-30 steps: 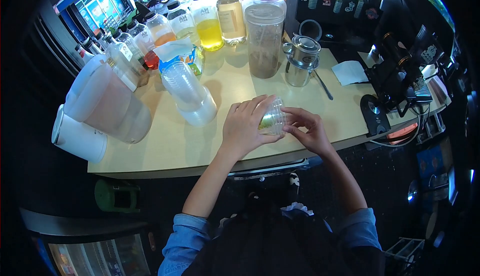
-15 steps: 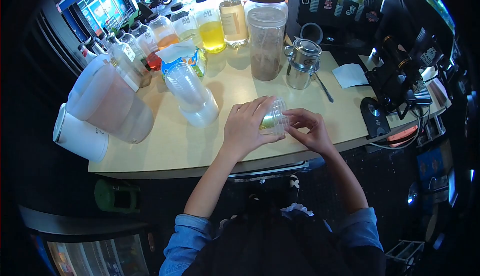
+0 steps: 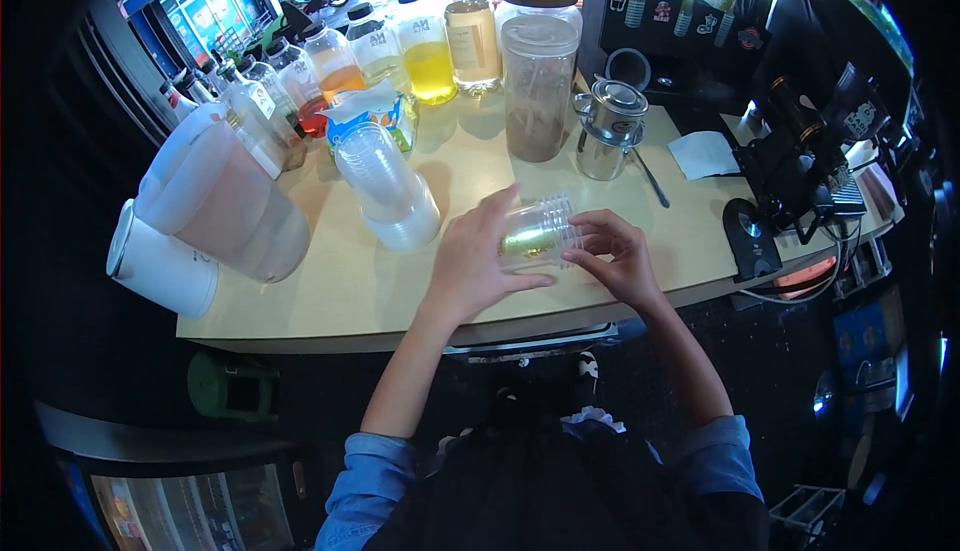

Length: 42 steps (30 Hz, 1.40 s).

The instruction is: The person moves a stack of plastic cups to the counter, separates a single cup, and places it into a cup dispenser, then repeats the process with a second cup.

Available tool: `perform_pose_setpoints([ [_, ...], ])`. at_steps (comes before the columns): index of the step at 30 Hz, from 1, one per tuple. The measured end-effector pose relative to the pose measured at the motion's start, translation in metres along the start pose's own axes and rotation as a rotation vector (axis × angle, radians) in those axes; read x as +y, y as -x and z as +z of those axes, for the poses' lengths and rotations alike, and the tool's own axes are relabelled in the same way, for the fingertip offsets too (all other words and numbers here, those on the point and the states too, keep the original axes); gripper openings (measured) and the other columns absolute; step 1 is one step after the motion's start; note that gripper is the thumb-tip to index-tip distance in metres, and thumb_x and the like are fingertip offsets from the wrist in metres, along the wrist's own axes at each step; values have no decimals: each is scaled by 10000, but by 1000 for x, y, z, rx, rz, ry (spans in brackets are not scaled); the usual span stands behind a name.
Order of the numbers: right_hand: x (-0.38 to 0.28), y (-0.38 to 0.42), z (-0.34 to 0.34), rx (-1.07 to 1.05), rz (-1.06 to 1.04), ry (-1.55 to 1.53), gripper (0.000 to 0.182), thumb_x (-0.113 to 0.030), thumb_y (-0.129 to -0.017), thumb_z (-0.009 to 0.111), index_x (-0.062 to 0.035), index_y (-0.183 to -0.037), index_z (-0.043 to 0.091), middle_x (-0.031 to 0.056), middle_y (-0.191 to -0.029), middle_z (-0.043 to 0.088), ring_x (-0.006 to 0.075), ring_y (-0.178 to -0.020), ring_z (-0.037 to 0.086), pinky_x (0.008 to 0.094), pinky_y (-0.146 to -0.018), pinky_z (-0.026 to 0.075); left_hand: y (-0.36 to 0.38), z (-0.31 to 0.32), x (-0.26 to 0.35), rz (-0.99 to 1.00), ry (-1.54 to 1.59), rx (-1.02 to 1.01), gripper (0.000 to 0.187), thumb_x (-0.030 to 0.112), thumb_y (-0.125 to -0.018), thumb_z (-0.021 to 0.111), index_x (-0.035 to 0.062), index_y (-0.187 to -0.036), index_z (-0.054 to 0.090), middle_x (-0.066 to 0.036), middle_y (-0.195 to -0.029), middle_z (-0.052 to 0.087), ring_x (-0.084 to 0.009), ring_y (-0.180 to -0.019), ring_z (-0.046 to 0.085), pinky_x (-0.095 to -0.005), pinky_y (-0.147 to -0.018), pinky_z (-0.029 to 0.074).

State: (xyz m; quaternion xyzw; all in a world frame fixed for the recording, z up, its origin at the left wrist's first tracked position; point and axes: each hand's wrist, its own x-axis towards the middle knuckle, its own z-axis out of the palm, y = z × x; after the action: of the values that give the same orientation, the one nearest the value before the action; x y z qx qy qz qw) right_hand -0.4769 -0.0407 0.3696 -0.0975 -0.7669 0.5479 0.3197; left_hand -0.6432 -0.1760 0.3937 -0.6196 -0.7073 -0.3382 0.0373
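Observation:
A short stack of clear plastic cups (image 3: 535, 231) with a shiny gold-green print lies sideways in the air above the counter's front part, rims to the right. My right hand (image 3: 615, 256) pinches the rims between thumb and fingers. At the cups' base end is my left hand (image 3: 470, 261), its thumb stretched below them and its fingers spread above. Whether its palm touches the base is hidden. Left of my hands stands a nested stack of clear cups and lids (image 3: 390, 191). Beyond them are a tall lidded canister (image 3: 540, 91) and a metal drip coffee filter (image 3: 615, 111).
On the wooden counter (image 3: 350, 301), a large translucent pitcher (image 3: 235, 201) and white tub (image 3: 165, 266) stand at left. Several syrup bottles (image 3: 425, 56) line the back. A spoon (image 3: 650, 179), white paper (image 3: 703, 154) and black equipment (image 3: 800, 161) occupy the right side.
My left hand has slid left and its fingers have spread, uncovering more of the cups and their print. My right hand stays at the rims.

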Motion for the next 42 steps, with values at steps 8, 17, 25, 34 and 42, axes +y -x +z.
perform_pose_setpoints([
  [8,2,-1,-4,-34,12,-24,314,-7,-776,691,7,-1061,559,95,-894,650,129,-792,649,229,-674,517,19,-2,-29,-153,197,-107,750,281,-591,820,41,-1215,480,-154,-1101,567,-315,-1000,574,-384,-865,468],
  [17,-1,-4,-4,-20,20,-60,279,-11,-782,687,14,-1033,569,101,-858,657,124,-795,646,230,-698,525,18,1,-30,-149,269,-74,745,307,-606,826,25,-1201,478,-160,-1094,570,-296,-992,580,-373,-854,472],
  [25,-1,-3,-6,20,12,-146,321,17,-772,686,14,-1058,540,113,-915,641,133,-831,640,233,-715,526,18,14,-32,-211,686,41,764,233,-646,828,17,-1238,395,-124,-1086,555,-211,-1025,559,-331,-885,463],
  [34,-42,-26,-27,37,90,-292,638,32,-742,701,-47,-1228,296,172,-1037,588,214,-946,618,307,-772,544,-51,18,13,-164,1016,423,746,171,-759,743,28,-1305,254,-133,-1222,416,-213,-1115,492,-337,-932,437],
  [42,-82,-68,-108,-62,31,-199,555,-26,-805,663,-30,-1184,258,143,-910,601,157,-749,627,256,-656,525,-151,3,71,56,944,404,737,150,-751,744,9,-1274,245,-158,-1184,450,-223,-1082,521,-339,-904,458],
])
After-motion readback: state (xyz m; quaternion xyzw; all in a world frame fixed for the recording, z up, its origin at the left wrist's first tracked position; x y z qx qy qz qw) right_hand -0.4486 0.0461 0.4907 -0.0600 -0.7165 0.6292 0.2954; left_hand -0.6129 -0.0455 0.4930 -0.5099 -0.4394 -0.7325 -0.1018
